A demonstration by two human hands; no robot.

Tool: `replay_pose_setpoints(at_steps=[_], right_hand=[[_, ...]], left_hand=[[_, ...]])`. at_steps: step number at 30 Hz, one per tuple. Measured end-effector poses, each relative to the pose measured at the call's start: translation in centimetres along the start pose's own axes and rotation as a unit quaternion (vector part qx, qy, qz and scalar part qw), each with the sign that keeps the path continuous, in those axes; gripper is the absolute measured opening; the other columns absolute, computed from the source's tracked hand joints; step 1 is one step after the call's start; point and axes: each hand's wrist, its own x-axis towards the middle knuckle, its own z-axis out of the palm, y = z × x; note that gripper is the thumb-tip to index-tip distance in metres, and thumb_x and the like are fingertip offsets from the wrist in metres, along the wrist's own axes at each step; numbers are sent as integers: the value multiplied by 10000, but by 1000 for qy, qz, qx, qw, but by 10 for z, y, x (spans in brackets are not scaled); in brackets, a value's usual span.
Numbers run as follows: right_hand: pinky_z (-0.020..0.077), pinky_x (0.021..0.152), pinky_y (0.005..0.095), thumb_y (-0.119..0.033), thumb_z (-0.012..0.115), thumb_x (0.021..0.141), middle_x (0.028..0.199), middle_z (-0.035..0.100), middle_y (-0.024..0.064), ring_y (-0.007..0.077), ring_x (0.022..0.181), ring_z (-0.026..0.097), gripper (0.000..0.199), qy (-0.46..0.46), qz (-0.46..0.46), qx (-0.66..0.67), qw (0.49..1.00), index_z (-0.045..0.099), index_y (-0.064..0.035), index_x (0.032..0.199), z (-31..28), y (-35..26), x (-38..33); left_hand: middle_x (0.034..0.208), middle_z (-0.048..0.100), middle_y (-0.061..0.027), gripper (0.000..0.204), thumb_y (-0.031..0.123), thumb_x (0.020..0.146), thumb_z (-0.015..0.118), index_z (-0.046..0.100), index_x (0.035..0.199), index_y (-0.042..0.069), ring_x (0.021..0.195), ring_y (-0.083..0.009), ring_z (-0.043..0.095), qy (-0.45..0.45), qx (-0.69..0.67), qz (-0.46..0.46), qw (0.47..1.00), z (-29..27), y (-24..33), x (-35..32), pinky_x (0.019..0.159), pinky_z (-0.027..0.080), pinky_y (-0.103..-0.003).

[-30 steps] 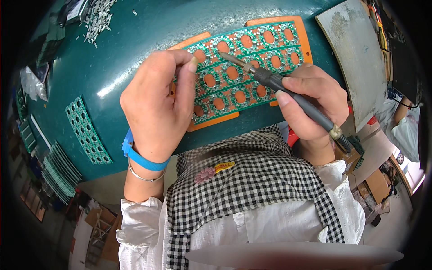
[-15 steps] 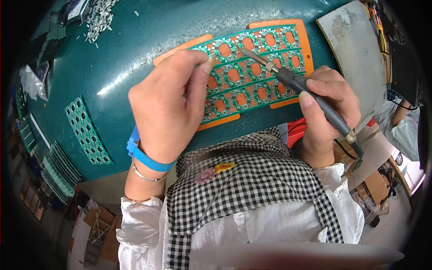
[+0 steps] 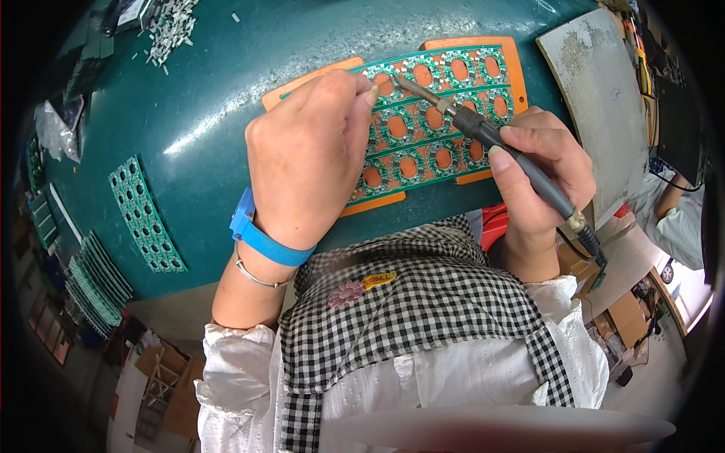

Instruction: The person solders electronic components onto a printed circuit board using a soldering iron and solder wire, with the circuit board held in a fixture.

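A green circuit board panel (image 3: 440,130) with rows of round holes lies on an orange holder (image 3: 515,75) in front of me. My right hand (image 3: 545,170) grips a dark grey soldering iron (image 3: 529,160), whose tip slants to the upper left over the board's far row. My left hand (image 3: 313,143) hovers above the panel's left part, thumb and forefinger pinched near that tip. Whatever sits in the pinch is too small or hidden to make out. A blue strap and a thin bracelet circle the left wrist.
Another green board panel (image 3: 146,215) lies on the dark green table at left, with stacked panels (image 3: 98,285) beyond its edge. Small white parts (image 3: 172,32) are heaped at the far left. A grey sheet (image 3: 595,113) stands right of the holder. Another person's sleeve (image 3: 682,226) shows far right.
My left hand has shifted right and slightly up across the panel. The soldering iron's tip has moved a little left and up, nearer to the left fingertips.
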Motion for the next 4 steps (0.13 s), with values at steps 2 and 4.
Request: replay_pose_setpoints(at_steps=[2, 4], right_hand=[[420, 500, 255, 46, 743, 692, 690, 622, 107, 162, 564, 577, 186, 1, -5, 1, 1000, 644, 36, 850, 0, 0, 0], [452, 523, 253, 41, 747, 694, 717, 646, 124, 181, 593, 619, 194, -14, -7, -4, 1000, 649, 33, 862, -1, -2, 1]], left_hand=[[751, 677, -82, 126, 91, 838, 716, 601, 887, 72, 622, -276, 659, 3, 1, 3, 1000, 1, -1, 0, 518, 511, -353], [743, 674, -92, 116, 102, 847, 711, 604, 883, 77, 633, -285, 663, -3, 15, 0, 1000, 2, -1, 1, 543, 519, -366]])
